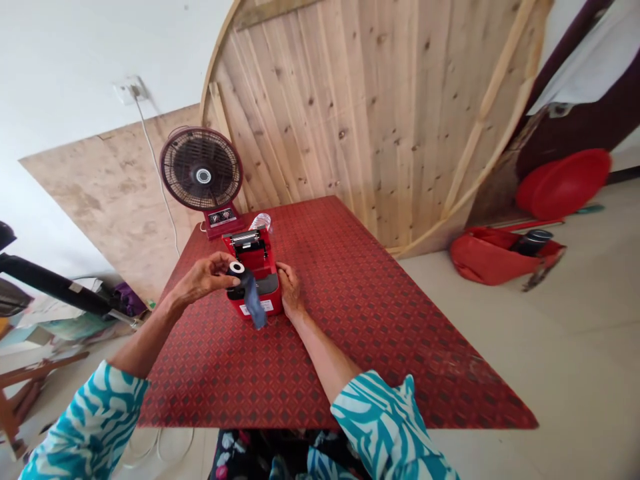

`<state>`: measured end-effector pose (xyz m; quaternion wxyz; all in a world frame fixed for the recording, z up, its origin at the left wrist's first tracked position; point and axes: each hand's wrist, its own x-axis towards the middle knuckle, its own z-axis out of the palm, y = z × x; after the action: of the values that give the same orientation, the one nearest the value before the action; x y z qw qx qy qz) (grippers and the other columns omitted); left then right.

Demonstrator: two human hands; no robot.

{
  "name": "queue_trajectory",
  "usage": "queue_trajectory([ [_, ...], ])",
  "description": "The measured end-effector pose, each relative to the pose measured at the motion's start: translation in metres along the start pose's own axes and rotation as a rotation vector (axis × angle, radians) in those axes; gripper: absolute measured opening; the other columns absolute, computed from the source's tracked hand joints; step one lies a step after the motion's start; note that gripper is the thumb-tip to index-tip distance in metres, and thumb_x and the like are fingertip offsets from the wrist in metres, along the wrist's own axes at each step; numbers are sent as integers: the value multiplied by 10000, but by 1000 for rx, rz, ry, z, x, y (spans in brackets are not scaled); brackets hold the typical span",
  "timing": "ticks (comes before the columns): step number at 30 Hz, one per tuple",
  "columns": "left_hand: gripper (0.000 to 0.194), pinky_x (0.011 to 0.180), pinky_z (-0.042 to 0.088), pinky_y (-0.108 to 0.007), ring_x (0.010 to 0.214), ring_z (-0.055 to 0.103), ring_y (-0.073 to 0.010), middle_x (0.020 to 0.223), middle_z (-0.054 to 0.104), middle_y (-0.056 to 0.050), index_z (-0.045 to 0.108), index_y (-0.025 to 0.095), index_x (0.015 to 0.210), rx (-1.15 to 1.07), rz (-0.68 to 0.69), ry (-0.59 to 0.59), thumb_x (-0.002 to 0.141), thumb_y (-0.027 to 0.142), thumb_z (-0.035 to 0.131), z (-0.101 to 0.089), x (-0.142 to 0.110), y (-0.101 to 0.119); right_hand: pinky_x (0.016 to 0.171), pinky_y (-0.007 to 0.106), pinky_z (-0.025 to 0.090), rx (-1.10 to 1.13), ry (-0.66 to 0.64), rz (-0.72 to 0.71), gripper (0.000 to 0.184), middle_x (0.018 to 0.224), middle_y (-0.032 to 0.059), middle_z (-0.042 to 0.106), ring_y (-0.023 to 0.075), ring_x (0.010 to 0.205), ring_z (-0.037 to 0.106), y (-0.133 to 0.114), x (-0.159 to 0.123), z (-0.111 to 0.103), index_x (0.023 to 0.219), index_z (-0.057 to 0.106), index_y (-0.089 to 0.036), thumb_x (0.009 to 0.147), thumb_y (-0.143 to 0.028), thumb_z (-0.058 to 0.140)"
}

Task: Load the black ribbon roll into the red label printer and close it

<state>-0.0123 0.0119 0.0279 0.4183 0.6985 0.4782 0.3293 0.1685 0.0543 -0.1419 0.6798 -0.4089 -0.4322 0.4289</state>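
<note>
On the table stands a small red label printer (257, 283) with its lid tipped up, showing a roller inside. In my left hand (207, 277) is a black roll (236, 269) with a white core, held between fingers and thumb over the printer's left side. A dark bluish strip, blurred, hangs from this roll down across the printer's front. My right hand (291, 290) lies along the right side of the printer, its fingers curled against the casing. Part of the printer's inside is hidden by the roll and strip.
A dark red fan (203, 175) stands at the table's back left, near a clear plastic item (261, 222) behind the printer. The red patterned table (380, 333) ends at a slanting right edge. Beyond lies a red bag (500, 257) on the floor.
</note>
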Motion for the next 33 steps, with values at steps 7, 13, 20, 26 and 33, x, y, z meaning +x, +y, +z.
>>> queue_trajectory([
  [7,332,690,485,-262,753,637,-172,831,710,-8,694,181,966,501,6,-76,714,397,685,19,36,3,999,390,418,-37,-1,-24,327,1046,57,672,209,1049,587,-6,0,1,993,677,-225,816,-376,447],
  [13,249,667,452,-255,727,634,-183,777,697,4,710,203,927,825,18,-174,810,350,546,26,51,-2,1010,381,415,-43,-5,-22,310,1040,50,666,200,1051,576,-9,-1,2,987,670,-233,820,-360,441],
  [20,266,846,471,-299,982,654,-247,1011,730,-61,706,191,965,955,-60,-287,729,167,584,39,80,-7,1000,374,415,-44,-5,-10,321,1045,60,659,202,1044,574,-11,-1,2,998,664,-222,821,-364,437],
  [26,434,817,503,-310,905,648,-207,957,707,-43,636,182,1067,650,-29,-221,636,188,689,31,83,-23,984,381,422,-47,-19,-1,309,1041,53,668,206,1041,578,-14,-3,0,992,668,-230,826,-363,444],
  [33,415,719,498,-291,772,626,-185,821,672,-10,652,189,979,597,16,-218,573,105,659,33,89,-41,982,367,421,-40,4,1,293,1029,33,673,195,1026,576,-12,-3,0,975,673,-250,822,-366,452],
])
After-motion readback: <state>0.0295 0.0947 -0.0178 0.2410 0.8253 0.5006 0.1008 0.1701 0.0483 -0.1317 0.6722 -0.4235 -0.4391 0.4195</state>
